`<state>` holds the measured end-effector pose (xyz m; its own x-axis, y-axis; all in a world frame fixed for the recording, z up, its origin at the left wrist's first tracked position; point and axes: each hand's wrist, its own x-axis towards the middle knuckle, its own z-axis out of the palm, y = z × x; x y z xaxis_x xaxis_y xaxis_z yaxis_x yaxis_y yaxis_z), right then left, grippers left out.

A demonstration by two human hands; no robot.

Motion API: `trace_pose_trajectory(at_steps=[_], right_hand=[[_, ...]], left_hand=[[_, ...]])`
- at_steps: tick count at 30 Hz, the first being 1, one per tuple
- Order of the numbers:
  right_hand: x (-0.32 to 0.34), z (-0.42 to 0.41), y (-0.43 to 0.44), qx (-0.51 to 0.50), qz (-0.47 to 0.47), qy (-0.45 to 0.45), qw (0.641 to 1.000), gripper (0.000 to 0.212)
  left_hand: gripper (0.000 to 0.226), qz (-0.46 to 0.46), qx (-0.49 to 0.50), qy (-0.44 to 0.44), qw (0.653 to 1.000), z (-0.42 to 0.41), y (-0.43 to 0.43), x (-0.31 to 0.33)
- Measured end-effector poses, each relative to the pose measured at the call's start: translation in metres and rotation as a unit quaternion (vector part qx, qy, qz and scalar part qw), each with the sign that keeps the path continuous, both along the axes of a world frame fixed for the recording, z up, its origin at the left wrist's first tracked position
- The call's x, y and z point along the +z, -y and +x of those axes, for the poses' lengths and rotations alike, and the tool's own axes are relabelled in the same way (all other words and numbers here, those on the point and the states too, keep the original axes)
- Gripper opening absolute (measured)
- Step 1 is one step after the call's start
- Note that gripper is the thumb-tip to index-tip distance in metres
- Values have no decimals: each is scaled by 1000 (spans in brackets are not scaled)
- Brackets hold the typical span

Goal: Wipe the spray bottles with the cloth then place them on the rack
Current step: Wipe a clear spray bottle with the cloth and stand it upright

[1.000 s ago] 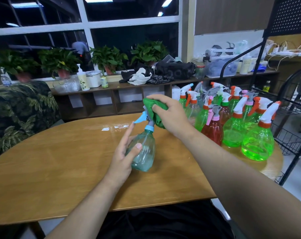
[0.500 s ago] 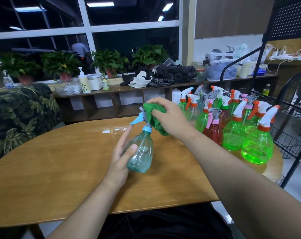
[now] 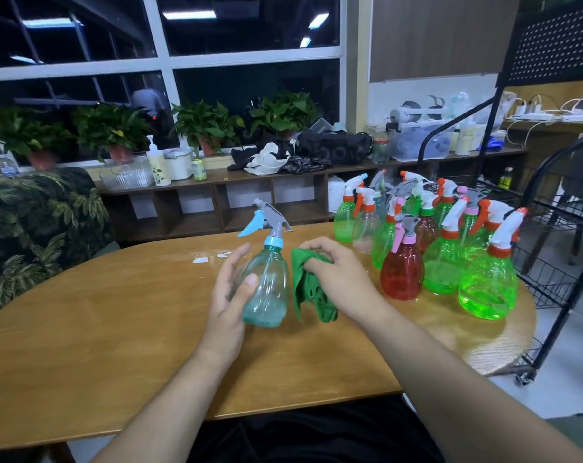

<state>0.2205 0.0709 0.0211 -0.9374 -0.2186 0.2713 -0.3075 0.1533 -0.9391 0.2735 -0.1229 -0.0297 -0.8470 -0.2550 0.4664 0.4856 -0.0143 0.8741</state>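
A pale teal spray bottle with a grey head and blue trigger stands upright at mid-table. My left hand holds its body from the left, thumb across the front. My right hand grips a bunched green cloth just right of the bottle's body, beside it. Several other spray bottles, mostly green and one red, crowd the table's right end. The black wire rack stands past them at the right.
The wooden table stretches left of the hands. A leaf-print chair sits at the far left. Behind the table a low shelf carries plants, bags and containers.
My right hand with the cloth has come down from the bottle's spray head to beside its body, leaving the head uncovered. The left hand has stayed on the bottle.
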Motion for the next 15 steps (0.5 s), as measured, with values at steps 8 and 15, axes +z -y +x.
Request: trace_pose_trajectory(at_steps=[8, 15], right_hand=[[-17, 35, -7, 13, -111, 20, 994, 32], [-19, 46, -53, -56, -109, -52, 991, 34]], left_hand=[[48, -118, -25, 17, 992, 0, -31, 5], [57, -255, -24, 13, 966, -10, -62, 16]])
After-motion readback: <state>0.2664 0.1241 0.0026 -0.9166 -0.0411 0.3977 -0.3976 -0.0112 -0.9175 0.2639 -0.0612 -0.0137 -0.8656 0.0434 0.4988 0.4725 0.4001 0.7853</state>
